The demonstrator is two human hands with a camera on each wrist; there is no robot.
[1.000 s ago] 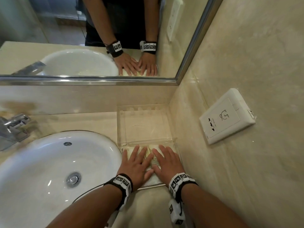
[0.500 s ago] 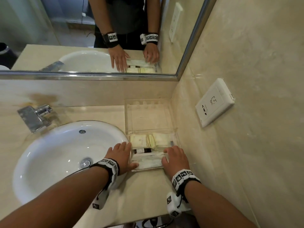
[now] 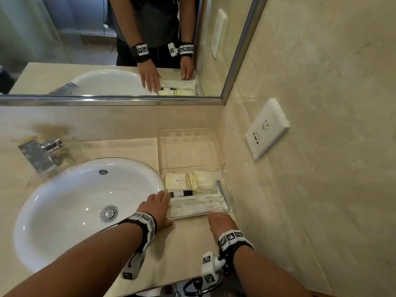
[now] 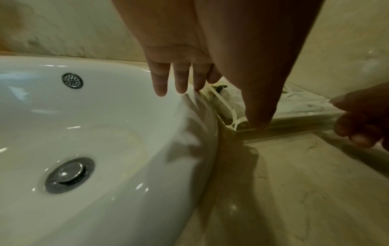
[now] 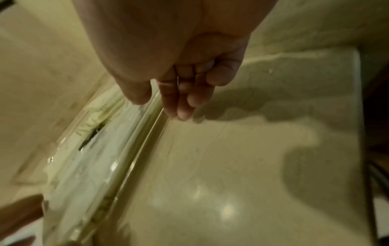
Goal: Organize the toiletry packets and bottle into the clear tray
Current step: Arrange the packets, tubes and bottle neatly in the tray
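Note:
The clear tray [image 3: 227, 190] sits on the counter between the sink and the right wall. Inside lie cream packets [image 3: 179, 181], a small dark bottle [image 3: 181, 193] and white packets [image 3: 194, 207]. My left hand [image 3: 159, 205] lies along the tray's left wall with straight fingers. In the left wrist view its thumb [image 4: 260, 121] touches the tray's [image 4: 299, 119] front left corner. My right hand [image 3: 217, 220] hovers just before the tray's front wall, fingers loosely curled and holding nothing. The right wrist view shows its fingertips [image 5: 183, 113] beside that wall [image 5: 145, 133].
A white sink [image 3: 64, 211] with a chrome tap [image 3: 42, 153] fills the left. A second clear tray [image 3: 186, 151] stands behind the first, against the mirror [image 3: 107, 61]. A wall socket [image 3: 266, 128] is on the right wall. The counter edge [image 3: 171, 281] is close below my wrists.
Both hands lifted off the packets they lay flat on. The left went to the tray's left side; the right drew back from the tray's front edge.

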